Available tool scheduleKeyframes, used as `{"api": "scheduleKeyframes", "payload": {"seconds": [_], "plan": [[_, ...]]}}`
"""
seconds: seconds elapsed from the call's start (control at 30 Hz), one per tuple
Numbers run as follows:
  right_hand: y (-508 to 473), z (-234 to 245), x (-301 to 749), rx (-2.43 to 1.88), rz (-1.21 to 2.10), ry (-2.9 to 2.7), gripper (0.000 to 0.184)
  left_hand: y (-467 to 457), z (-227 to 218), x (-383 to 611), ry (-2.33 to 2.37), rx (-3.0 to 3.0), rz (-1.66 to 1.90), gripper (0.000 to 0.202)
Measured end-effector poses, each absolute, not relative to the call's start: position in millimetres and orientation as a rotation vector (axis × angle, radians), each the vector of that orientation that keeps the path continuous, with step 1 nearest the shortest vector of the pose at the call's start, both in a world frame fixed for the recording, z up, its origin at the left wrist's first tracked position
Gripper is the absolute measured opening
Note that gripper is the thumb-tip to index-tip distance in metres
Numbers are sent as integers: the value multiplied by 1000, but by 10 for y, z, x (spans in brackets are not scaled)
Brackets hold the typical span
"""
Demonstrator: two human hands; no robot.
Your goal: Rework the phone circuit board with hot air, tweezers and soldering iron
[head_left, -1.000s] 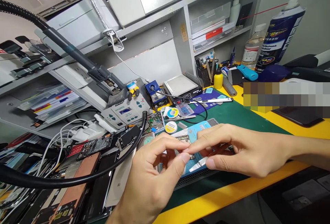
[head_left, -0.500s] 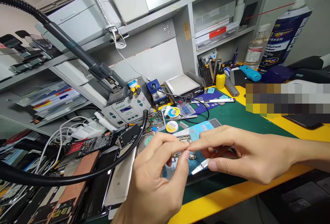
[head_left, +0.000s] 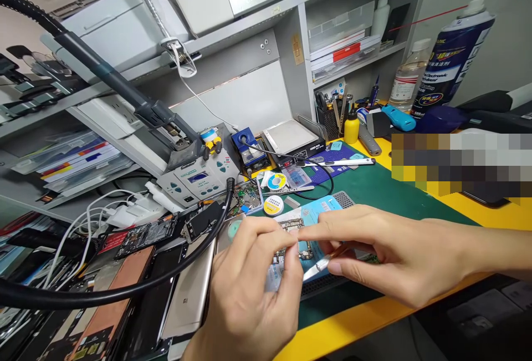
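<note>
- head view shows the left hand (head_left: 257,286) in front of the blue sheet (head_left: 322,206), fingers curled and thumb brought up close to the index fingertip. can't tell if there's something tiny pinched in there or not
- right hand (head_left: 393,255) comes in from the right and is gripping a small bladed tool (head_left: 318,268) between thumb and fingers, with the silver blade pointing down and left
- right index finger is stretched out to the left, and its tip looks like it's meeting the left fingertips, though the contact is too small to be sure about
- circuit board (head_left: 307,251) is right behind and under the fingers, lying on the blue sheet, so you only get bits of it
- blue sheet sits on a perforated metal plate (head_left: 344,200), and that's on the green mat (head_left: 419,197)
- just past the board: a round tin (head_left: 273,206) with a yellow and white label, and a spool (head_left: 276,181) near it
- off to the left there's a gold phone back (head_left: 187,297) with a black hose (head_left: 203,253) arching over that side, plus the grey station (head_left: 201,181) further back
- yellow bottle (head_left: 351,130) and a tall spray can (head_left: 455,64) are standing at the back right
</note>
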State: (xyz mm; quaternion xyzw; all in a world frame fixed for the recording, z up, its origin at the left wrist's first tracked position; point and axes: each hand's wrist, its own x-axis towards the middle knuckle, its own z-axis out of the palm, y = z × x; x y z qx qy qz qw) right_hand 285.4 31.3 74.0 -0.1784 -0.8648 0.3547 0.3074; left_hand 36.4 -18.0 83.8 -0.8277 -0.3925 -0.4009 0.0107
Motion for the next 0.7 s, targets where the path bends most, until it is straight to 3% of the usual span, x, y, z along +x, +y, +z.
{"api": "scheduleKeyframes", "payload": {"seconds": [0.27, 0.47, 0.7], "plan": [[309, 693, 2889, -317, 924, -2244, 51, -227, 902, 441, -1647, -2800, -1683, 16], [307, 681, 2873, -319, 987, -2226, 48, -253, 936, 465, -1691, -2874, -2009, 9], [342, 675, 2834, -235, 1033, -2201, 52, -270, 956, 475, -1681, -2866, -2145, 8]]}}
